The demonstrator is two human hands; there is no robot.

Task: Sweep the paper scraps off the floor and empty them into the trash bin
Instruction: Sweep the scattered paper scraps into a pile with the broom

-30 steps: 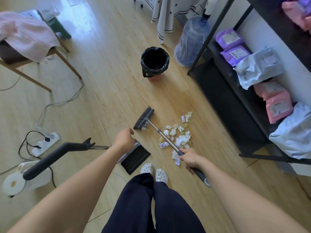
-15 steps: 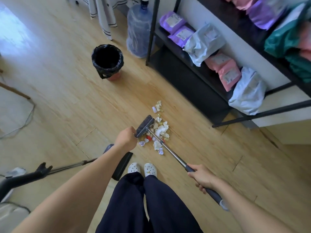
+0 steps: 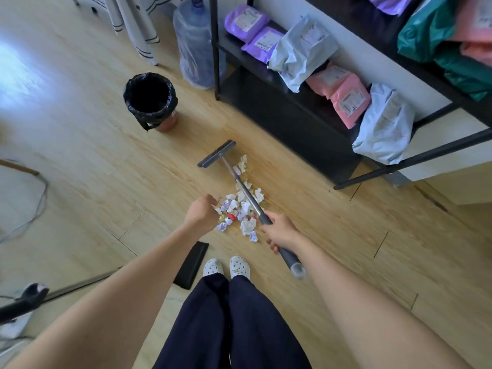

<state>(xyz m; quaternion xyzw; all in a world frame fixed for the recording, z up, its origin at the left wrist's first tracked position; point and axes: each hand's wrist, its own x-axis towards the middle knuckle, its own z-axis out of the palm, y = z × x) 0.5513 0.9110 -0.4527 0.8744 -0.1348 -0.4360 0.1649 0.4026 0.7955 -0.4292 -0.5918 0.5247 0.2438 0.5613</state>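
Crumpled white, lilac and red paper scraps lie in a pile on the wooden floor just ahead of my feet. My right hand grips the grey handle of a broom whose shaft crosses the pile. The broom's head rests beyond the scraps, towards the bin. My left hand hovers at the pile's left edge with fingers curled, and nothing shows in it. A black dustpan sits on the floor under my left forearm. The trash bin, lined with a black bag, stands open at the far left.
A black shelf unit loaded with purple, pink and grey mailer bags lines the right side. A large water bottle stands behind the bin. The dustpan's long handle reaches to the lower left, and cables lie on the floor at left.
The broom head has moved away from me, past the far end of the scrap pile. My right hand has come forward and nearer the pile. My left hand stays beside the scraps.
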